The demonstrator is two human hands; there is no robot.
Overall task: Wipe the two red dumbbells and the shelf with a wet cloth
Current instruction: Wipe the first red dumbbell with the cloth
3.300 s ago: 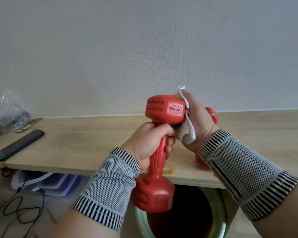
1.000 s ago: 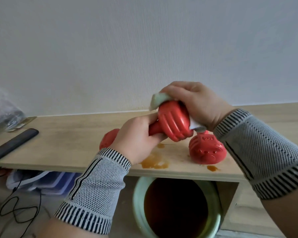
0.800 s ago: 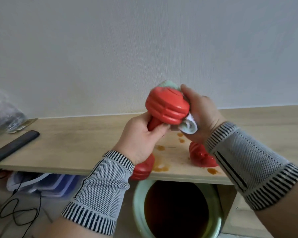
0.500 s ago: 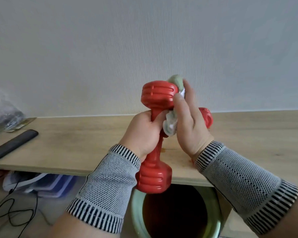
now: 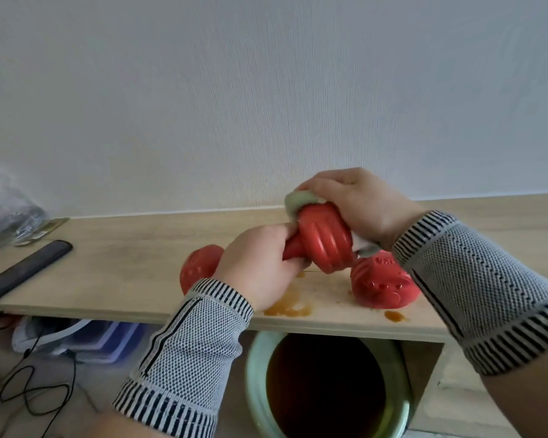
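The held dumbbell lies roughly level just above the shelf, clear of the wood so every face of its end can be reached. The left hand is closed around its handle to steady it, the far end showing past that hand. The right hand curls over the near end from above, pressing the wet cloth onto it. The second dumbbell stands on the shelf just beside and below the right wrist, waiting its turn. Brown stains lie on the wood beneath both hands, not yet wiped. A black remote rests well apart at the left.
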